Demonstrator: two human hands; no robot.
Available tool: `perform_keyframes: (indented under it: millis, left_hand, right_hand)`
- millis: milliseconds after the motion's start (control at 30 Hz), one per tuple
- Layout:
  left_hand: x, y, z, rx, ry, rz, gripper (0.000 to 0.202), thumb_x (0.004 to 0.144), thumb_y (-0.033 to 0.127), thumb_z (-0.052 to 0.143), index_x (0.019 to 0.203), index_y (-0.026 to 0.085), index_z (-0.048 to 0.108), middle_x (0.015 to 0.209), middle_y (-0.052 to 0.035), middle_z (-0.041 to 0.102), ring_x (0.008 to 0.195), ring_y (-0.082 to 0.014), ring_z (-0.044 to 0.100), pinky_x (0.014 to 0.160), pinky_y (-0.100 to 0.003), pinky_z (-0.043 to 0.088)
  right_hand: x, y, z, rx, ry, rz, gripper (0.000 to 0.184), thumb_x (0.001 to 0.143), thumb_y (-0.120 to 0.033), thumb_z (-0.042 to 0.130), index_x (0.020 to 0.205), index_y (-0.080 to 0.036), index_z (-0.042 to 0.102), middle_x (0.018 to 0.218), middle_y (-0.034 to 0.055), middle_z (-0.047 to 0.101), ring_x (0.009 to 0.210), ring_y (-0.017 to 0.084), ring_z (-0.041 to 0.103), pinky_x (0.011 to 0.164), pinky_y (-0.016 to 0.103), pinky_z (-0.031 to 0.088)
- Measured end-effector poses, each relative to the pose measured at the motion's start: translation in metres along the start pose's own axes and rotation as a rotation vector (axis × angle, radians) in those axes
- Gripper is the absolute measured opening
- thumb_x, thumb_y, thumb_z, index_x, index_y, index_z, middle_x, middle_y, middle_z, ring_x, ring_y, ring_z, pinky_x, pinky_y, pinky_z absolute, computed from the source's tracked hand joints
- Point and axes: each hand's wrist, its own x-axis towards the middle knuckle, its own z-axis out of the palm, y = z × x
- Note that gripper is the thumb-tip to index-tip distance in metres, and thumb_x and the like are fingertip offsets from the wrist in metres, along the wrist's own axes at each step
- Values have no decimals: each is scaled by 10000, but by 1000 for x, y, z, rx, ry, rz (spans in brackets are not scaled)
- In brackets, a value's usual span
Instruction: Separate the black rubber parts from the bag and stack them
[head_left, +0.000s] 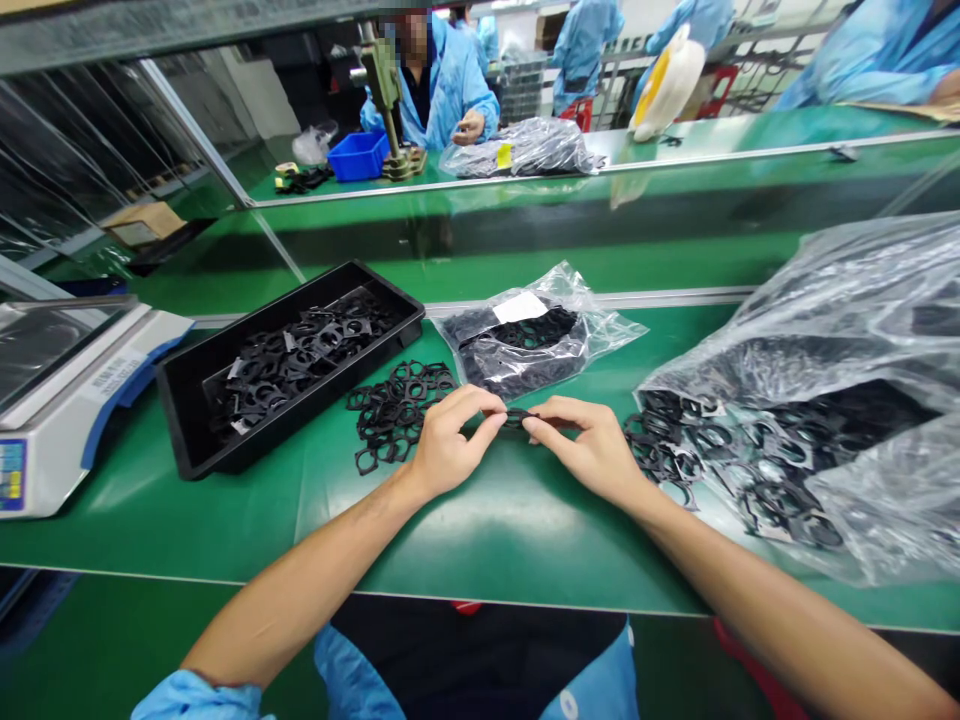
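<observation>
Between my two hands is a small black ring-shaped part (515,418), seen nearly edge-on just above the green table. My left hand (454,440) pinches its left end between thumb and fingers. The thumb and fingers of my right hand (589,440) grip its right end. Whether it is one part or several stacked together, I cannot tell. Beside my left hand lies a loose pile of black ring-shaped parts (397,410). To the right of my right hand, similar black parts (757,450) spill from the mouth of a large clear plastic bag (847,310).
A black tray (292,400) of parts stands at the left, beside a weighing scale (82,400). A clear bag of parts (525,340) lies behind my hands. Beyond the rail, co-workers in blue sit near a hand press (386,100) and a blue bin (358,157).
</observation>
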Motion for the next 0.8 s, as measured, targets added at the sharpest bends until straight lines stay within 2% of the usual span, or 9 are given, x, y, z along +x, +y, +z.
perform_keyframes:
  millis: [100,200,300,367,467,567,633,733,800]
  left_hand:
    - [-1,-2,1,-1,-21,-20,93,934,196,580,881,176,654,812,-20,687,754,-133,638,739,-258,510]
    - [0,-2,1,11,-24,11,125,928,143,554,974,176,665,900,-41,696,829,-141,658,782,-270,529]
    - [0,-2,0,34,-28,98,149,892,108,585,978,185,679,990,-61,692,927,-157,667,851,-297,542]
    - [0,-2,0,38,-21,138,145,874,96,609,953,187,690,990,-59,695,921,-152,671,855,-293,546]
    - [0,-3,0,36,8,131,156,863,80,622,941,187,706,941,-47,706,882,-142,674,832,-283,549]
    - [0,-5,-1,39,36,86,158,862,84,626,925,191,724,893,-38,717,859,-146,678,807,-285,551]
    - [0,-5,-1,34,46,64,150,863,98,631,912,195,735,872,-37,722,840,-149,680,782,-287,552]
    - [0,-4,-1,12,48,48,139,861,112,641,900,196,744,837,-34,723,805,-147,675,744,-281,550]
    - [0,-3,0,-2,45,45,134,859,115,644,891,196,745,814,-28,717,779,-141,668,721,-273,544]
  right_hand:
    - [2,-1,0,243,-69,206,395,793,-511,731,586,-187,639,546,13,631,528,141,566,569,279,468]
    - [4,-2,0,463,-80,357,422,730,-534,780,571,-183,606,518,-10,602,500,115,550,555,256,457]
    - [6,-2,0,570,-110,433,431,685,-528,815,568,-177,595,511,-25,573,485,104,547,535,244,448]
    - [6,-1,0,546,-125,426,444,706,-540,794,562,-173,589,522,-18,575,486,103,548,538,246,454]
    - [5,3,1,377,-51,308,395,799,-520,714,634,-174,620,577,0,602,522,115,560,564,261,480]
    - [3,6,2,177,91,105,193,820,-379,702,848,-190,673,759,26,659,675,155,624,616,277,526]
    - [1,6,2,84,120,-37,147,808,-276,693,939,-212,675,888,45,673,791,182,649,661,294,559]
    - [-2,4,1,-22,85,-204,113,811,-191,673,916,-229,682,914,47,676,843,197,650,713,325,578]
    - [-2,4,1,-62,78,-265,86,824,-162,666,875,-227,688,882,43,684,829,197,650,720,333,574]
